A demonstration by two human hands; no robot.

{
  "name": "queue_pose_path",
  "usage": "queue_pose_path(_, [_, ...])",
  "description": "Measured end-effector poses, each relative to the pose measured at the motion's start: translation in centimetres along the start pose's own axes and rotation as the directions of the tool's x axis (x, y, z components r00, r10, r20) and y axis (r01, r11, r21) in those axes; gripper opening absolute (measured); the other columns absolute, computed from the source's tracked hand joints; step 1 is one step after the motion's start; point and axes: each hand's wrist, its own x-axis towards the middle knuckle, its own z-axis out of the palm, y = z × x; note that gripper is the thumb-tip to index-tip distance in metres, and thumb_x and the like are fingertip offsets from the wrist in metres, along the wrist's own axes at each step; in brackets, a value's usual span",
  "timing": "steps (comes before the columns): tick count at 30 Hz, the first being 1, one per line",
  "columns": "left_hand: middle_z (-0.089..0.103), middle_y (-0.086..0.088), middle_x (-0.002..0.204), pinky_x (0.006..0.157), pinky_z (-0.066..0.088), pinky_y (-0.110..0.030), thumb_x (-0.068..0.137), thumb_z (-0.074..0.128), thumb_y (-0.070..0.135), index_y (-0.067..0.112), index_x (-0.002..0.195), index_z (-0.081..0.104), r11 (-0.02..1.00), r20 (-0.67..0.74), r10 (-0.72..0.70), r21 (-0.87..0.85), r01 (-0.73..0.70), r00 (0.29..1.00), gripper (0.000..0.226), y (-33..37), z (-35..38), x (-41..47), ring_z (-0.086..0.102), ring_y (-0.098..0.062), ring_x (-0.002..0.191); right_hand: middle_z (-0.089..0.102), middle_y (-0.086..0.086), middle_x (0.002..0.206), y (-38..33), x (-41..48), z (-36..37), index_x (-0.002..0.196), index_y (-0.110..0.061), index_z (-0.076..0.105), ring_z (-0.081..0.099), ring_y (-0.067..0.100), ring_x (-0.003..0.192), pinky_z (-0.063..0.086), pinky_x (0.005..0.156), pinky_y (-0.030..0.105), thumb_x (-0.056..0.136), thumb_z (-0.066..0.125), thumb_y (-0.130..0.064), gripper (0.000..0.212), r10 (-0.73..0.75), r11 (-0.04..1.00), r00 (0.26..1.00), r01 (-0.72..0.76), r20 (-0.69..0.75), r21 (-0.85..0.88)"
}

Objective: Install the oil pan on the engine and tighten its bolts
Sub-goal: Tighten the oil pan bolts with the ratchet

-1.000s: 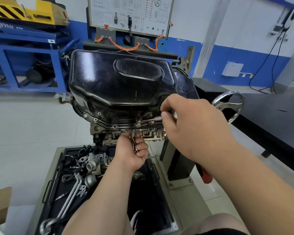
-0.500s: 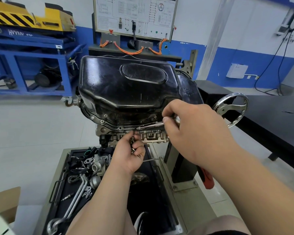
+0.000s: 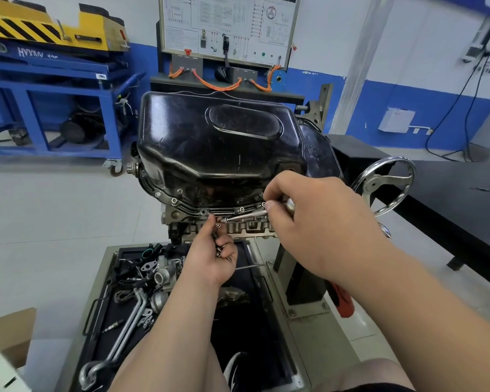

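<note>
Left hand (image 3: pixel 210 260) clutched loose bolts (image 3: pixel 218 253) beneath the oil pan (image 3: pixel 210 154); beside it, right hand (image 3: pixel 320 222) gripped a socket wrench (image 3: pixel 246 215).

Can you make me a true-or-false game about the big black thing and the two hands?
1. The black oil pan sits on top of the engine. True.
2. The left hand holds small bolts just under the pan's edge. True.
3. The right hand is empty. False: it grips a silver tool whose tip points at the pan's edge.
4. The handwheel beside the engine is red. False: it is silver metal.
</note>
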Motion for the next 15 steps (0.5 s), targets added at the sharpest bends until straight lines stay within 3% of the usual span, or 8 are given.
queue_pose_path(8, [0.048, 0.011, 0.051, 0.028, 0.019, -0.013, 0.095, 0.053, 0.036, 0.017, 0.072, 0.06, 1.0, 0.001, 0.024, -0.006, -0.024, 1.0, 0.031, 0.26, 0.01, -0.14, 0.032, -0.001, 0.031, 0.053, -0.013, 0.067, -0.36, -0.02, 0.43, 0.088, -0.038, 0.049, 0.05, 0.012, 0.062, 0.032, 0.05, 0.023, 0.09, 0.046, -0.039, 0.004, -0.003, 1.0, 1.0, 0.003, 0.006, -0.003])
queue_pose_path(15, [0.052, 0.01, 0.053, 0.028, 0.02, -0.014, 0.094, 0.055, 0.037, 0.018, 0.075, 0.061, 1.0, 0.004, 0.023, -0.006, -0.023, 1.0, 0.028, 0.43, -0.05, -0.28, 0.033, -0.001, 0.032, 0.056, -0.014, 0.072, -0.56, 0.01, 0.73, 0.092, -0.035, 0.054, 0.053, 0.014, 0.064, 0.038, 0.055, 0.027, 0.091, 0.047, -0.037, 0.007, -0.044, 0.999, 0.997, 0.044, -0.06, -0.005])
